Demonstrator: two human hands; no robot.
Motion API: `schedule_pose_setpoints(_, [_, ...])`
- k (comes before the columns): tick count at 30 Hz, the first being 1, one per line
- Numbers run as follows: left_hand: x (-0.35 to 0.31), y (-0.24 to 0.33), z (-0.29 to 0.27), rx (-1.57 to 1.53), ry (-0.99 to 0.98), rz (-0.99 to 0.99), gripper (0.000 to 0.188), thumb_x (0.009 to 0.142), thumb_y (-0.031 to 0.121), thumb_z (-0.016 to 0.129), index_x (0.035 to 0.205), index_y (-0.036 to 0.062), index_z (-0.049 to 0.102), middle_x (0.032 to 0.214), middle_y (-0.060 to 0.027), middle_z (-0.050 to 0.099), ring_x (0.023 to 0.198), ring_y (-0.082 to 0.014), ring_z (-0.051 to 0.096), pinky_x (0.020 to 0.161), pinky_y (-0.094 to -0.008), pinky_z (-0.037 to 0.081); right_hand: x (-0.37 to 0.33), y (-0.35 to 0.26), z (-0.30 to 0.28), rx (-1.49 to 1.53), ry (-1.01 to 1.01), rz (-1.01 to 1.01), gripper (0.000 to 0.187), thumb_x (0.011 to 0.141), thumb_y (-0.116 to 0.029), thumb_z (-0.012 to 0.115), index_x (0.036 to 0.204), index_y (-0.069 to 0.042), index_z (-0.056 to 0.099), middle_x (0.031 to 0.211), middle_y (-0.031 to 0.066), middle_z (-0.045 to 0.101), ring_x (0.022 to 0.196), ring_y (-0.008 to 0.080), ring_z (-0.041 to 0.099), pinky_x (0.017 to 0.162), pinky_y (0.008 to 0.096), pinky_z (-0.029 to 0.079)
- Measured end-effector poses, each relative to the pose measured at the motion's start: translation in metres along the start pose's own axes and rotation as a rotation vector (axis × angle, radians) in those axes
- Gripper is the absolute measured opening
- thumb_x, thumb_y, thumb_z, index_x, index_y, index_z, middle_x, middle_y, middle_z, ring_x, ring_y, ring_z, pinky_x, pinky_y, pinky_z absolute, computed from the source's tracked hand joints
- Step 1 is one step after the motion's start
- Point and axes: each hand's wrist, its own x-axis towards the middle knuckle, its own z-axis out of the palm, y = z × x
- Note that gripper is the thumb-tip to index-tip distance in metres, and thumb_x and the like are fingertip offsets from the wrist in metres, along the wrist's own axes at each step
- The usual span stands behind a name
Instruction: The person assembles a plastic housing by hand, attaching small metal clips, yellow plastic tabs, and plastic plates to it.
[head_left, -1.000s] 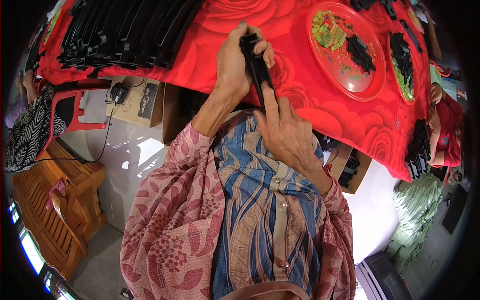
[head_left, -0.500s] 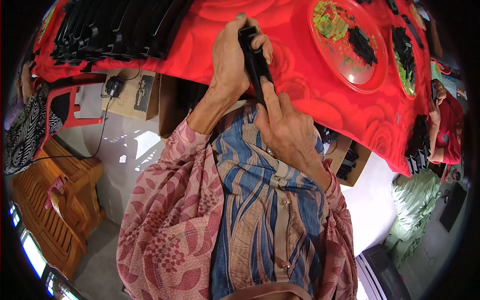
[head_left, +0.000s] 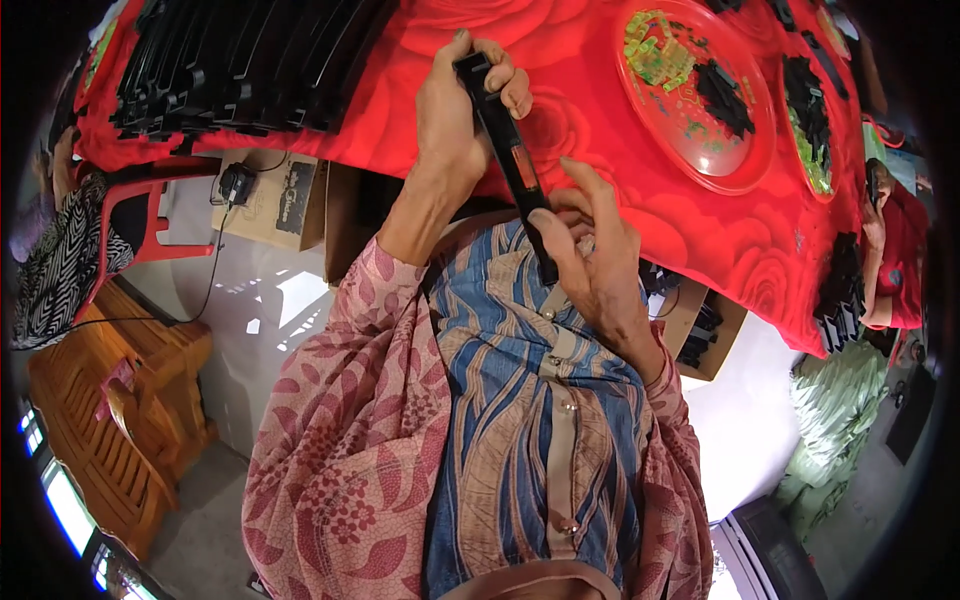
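Observation:
A long, narrow black plastic piece point(head_left: 508, 146) slants over the table edge in front of me, its lower end reaching over my shirt. Through a slot near its middle shows a reddish patch. My left hand point(head_left: 455, 115) is closed around the upper end, with fingers curled over its right side. Lower down, my right hand point(head_left: 597, 250) has its thumb on the piece and the index finger raised off it. The other right fingers are bent and partly hidden. To the right, a red round tray point(head_left: 690, 165) bears yellow-green small pieces point(head_left: 655, 55) and small black parts point(head_left: 724, 97).
Many long black pieces point(head_left: 240, 70) are stacked at the table's left on a red rose-patterned cloth point(head_left: 400, 120). A second tray point(head_left: 820, 180) stands at right, near another person's hand point(head_left: 875, 215). Below are cardboard boxes point(head_left: 265, 210), a red chair point(head_left: 165, 235) and a wooden bench point(head_left: 110, 400).
My right index finger has lifted off the black piece, and that hand has opened slightly with its thumb lower down. The piece has tilted, and its reddish slot now shows.

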Motion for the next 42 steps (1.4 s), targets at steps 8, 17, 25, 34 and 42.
schedule_pose_setpoints(8, [-0.005,-0.004,0.006,0.052,0.128,0.020,0.031,0.103,0.031,0.041,0.085,0.0065,0.045,0.066,-0.0010,0.036,0.060,-0.0149,0.037,0.057,-0.0301,0.035,0.003,0.005,0.001,0.050,-0.031,-0.003,0.033,0.087,-0.008,0.070,0.116,0.002,0.058,0.085,0.0190,0.065,0.069,0.0268,0.065,0.061,0.0351,0.053])
schedule_pose_setpoints(17, [-0.007,-0.003,0.005,-0.033,0.174,-0.010,0.028,0.101,0.028,0.044,0.084,0.0065,0.045,0.067,0.0001,0.035,0.059,-0.0138,0.035,0.056,-0.0285,0.033,0.005,-0.011,-0.011,0.065,-0.121,0.183,0.033,0.087,0.001,0.064,0.119,0.005,0.060,0.084,0.0032,0.062,0.069,0.0060,0.049,0.062,0.0206,0.041])
schedule_pose_setpoints(25, [-0.003,0.001,-0.003,-0.155,0.055,-0.030,0.024,0.099,0.025,0.047,0.082,0.0076,0.044,0.066,0.0004,0.034,0.057,-0.0124,0.035,0.055,-0.0271,0.032,0.005,-0.018,-0.007,0.159,-0.144,0.179,0.037,0.086,0.000,0.065,0.122,0.003,0.058,0.088,0.0039,0.062,0.071,0.0059,0.051,0.063,0.0208,0.042])
schedule_pose_setpoints(34, [-0.003,0.004,-0.006,-0.026,0.097,0.066,0.035,0.103,0.036,0.040,0.085,0.0060,0.047,0.064,-0.0032,0.042,0.058,-0.0188,0.048,0.057,-0.0333,0.044,0.010,-0.014,-0.002,-0.409,-0.110,-0.350,0.054,0.085,-0.021,0.073,0.131,-0.002,0.054,0.098,0.0156,0.056,0.079,0.0274,0.064,0.058,0.0360,0.052])
schedule_pose_setpoints(42, [-0.010,0.001,0.006,0.148,0.171,0.113,0.037,0.103,0.038,0.039,0.088,0.0056,0.047,0.063,-0.0036,0.045,0.056,-0.0197,0.052,0.057,-0.0343,0.047,0.005,-0.006,0.012,-0.663,-0.113,-0.364,0.059,0.086,-0.018,0.069,0.138,-0.002,0.047,0.089,0.0149,0.050,0.073,0.0303,0.060,0.054,0.0378,0.052])
